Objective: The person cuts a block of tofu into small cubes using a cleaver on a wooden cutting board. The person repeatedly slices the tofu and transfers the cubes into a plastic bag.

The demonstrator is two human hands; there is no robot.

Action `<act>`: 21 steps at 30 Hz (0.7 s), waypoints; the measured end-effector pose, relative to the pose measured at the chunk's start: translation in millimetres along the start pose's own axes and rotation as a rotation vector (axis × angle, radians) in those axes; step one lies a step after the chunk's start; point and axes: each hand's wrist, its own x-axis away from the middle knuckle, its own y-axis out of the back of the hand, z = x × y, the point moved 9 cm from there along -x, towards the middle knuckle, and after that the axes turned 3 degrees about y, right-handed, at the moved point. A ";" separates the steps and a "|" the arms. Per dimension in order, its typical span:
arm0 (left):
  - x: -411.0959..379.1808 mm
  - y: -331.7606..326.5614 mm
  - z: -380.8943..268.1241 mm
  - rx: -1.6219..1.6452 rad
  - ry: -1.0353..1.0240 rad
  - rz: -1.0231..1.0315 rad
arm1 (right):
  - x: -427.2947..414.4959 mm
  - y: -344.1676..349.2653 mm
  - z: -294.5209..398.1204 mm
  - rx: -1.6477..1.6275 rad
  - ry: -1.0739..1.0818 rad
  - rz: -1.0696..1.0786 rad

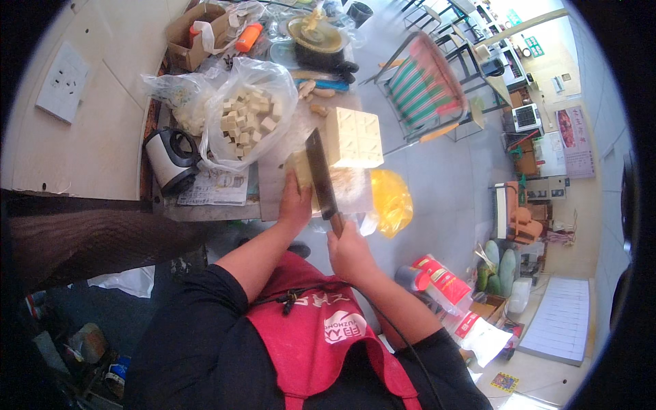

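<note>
My right hand (351, 253) grips the wooden handle of a cleaver (321, 174), whose dark blade points away from me over the cutting board (271, 189). Just left of the blade, my left hand (296, 201) rests its fingers on a piece of tofu (299, 166). Whether the blade touches that piece cannot be told. A large scored block of tofu (356, 137) stands on the board to the right of the blade. Left of the board, an open clear plastic bag (279, 82) holds many tofu cubes (246, 120).
An electric kettle (171, 159) stands on newspaper (215, 189) at the left. Ginger pieces (320, 93) lie behind the board, near a lidded dark pot (318, 46). A yellow plastic bag (392, 202) hangs by the right edge. A striped folding chair (425, 87) stands beyond.
</note>
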 end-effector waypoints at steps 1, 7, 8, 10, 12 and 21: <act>0.8 1.1 -2.5 0.000 -0.002 0.002 | -0.9 -0.2 0.5 0.000 0.002 -0.005; 0.7 4.8 -3.0 -0.043 -0.016 -0.026 | -12.7 -30.3 -16.0 0.005 0.025 0.054; -0.4 4.5 0.4 -0.074 -0.046 -0.048 | -15.1 -33.8 -18.2 0.009 0.042 0.036; 1.0 6.7 -3.0 -0.114 -0.051 -0.058 | -20.4 -44.8 -26.0 0.015 0.069 -0.004; 4.7 5.5 -3.4 -0.131 0.002 -0.046 | -25.7 -57.9 -36.9 0.012 0.026 -0.007; 0.9 14.0 -18.6 0.034 -0.081 -0.089 | -26.6 -70.7 -53.2 0.011 0.021 -0.038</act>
